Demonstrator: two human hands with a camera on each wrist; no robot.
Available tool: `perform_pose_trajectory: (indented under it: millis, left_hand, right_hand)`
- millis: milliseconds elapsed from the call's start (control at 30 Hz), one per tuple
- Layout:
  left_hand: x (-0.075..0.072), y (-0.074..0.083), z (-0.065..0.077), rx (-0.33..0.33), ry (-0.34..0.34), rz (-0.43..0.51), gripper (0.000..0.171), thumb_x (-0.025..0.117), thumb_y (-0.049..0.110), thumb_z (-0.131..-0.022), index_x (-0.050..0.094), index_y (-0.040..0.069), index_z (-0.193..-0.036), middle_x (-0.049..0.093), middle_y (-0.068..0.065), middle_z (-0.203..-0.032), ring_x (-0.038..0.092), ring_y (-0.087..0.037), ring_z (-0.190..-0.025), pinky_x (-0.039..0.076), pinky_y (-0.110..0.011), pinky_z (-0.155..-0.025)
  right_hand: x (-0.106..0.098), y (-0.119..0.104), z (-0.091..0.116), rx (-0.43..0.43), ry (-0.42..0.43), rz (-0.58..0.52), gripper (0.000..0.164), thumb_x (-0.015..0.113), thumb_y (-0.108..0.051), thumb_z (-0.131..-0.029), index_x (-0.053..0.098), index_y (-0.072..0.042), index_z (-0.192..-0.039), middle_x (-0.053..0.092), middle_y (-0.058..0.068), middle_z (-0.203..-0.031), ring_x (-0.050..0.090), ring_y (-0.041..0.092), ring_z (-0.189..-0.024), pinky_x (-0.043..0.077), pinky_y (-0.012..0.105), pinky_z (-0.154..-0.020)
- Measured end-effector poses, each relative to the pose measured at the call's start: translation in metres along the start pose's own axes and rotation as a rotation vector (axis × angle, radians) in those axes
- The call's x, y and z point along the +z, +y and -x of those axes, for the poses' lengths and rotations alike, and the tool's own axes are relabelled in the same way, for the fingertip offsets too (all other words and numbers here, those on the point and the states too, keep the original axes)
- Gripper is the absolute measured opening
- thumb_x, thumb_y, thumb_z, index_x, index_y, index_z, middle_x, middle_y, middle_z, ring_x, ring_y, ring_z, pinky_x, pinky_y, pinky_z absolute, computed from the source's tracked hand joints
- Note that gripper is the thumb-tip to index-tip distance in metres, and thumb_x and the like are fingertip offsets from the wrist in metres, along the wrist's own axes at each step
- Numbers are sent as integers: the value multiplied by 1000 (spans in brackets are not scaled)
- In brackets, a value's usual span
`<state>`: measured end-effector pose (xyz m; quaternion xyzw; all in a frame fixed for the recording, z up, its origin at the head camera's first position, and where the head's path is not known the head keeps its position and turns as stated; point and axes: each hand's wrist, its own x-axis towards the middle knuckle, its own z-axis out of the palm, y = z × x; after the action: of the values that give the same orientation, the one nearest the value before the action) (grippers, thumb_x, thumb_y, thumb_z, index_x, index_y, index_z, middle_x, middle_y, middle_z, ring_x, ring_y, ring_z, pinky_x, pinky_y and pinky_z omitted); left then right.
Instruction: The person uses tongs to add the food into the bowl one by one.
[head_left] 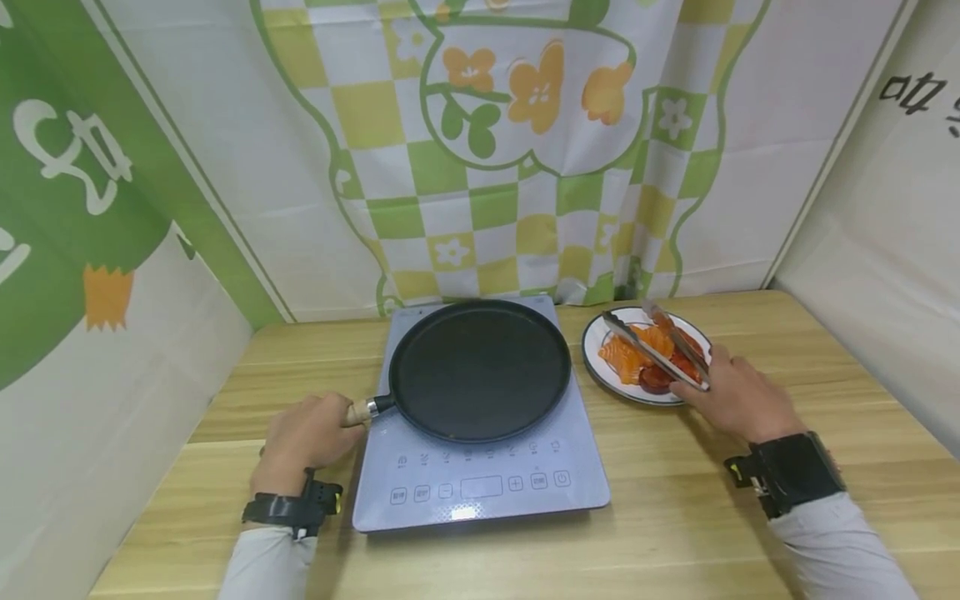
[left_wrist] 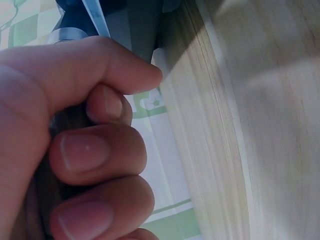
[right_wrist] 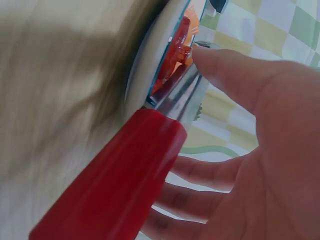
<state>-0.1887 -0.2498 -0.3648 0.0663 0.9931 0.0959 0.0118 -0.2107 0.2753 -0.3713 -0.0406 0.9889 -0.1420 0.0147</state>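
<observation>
My left hand (head_left: 307,437) grips the light wooden handle (head_left: 358,412) of a flat black frying pan (head_left: 480,371). In the left wrist view its fingers (left_wrist: 102,155) curl round the handle, which they mostly hide. My right hand (head_left: 746,396) holds metal tongs (head_left: 656,357) at the right edge of a white dark-rimmed plate (head_left: 617,385). The tongs' arms lie spread over orange slices (head_left: 622,358) and dark red round slices (head_left: 656,381). The right wrist view shows the tongs' red handle (right_wrist: 117,175), with the thumb on the metal part and the other fingers behind.
Under the pan sits a pale induction cooker (head_left: 525,500), its touch panel towards me. Everything stands on a wooden table (head_left: 660,517). A green and yellow checked curtain (head_left: 465,208) hangs behind, and fabric walls rise on both sides.
</observation>
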Motion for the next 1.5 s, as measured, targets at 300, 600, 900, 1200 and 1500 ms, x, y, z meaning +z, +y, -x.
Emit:
perform_pose_trajectory:
  millis: [300,600,900,1200,1500]
  left_hand:
    - [0,-2,1,5,-5,-5,31,62,32,-84,43,17,-63,42,2,-58,42,-17,-54,30,-34,-49]
    - [0,-2,0,12,5,-3,31,61,30,-83,42,17,-62,41,3,-57,41,-16,-53,29,-34,-49]
    - [-1,0,0,15,-2,-1,31,60,30,-84,42,17,-63,41,2,-58,41,-16,-54,29,-34,-49]
    - [0,1,0,25,-3,2,31,60,29,-84,41,17,-62,41,2,-57,41,-16,-53,30,-33,-48]
    - [0,0,-1,18,-9,-1,31,60,29,-84,42,17,-62,41,2,-57,41,-16,-53,30,-33,-48]
  right_hand:
    - [5,3,-3,-1,-2,-3,86,54,-59,-88,32,19,-117,53,30,-95,57,39,-81,44,47,-57]
    - [8,5,-3,39,-47,-8,87,53,-56,-90,25,21,-119,51,32,-96,56,40,-82,44,46,-58]
    - [9,10,-3,66,-75,-27,86,52,-57,-91,25,21,-117,52,27,-91,56,37,-80,44,47,-59]
    - [13,13,-6,47,-100,-68,91,49,-55,-93,18,25,-123,51,32,-94,55,36,-83,45,46,-65]
    - [15,15,-7,1,-89,-131,90,49,-53,-94,16,25,-125,47,39,-106,54,42,-95,44,49,-74]
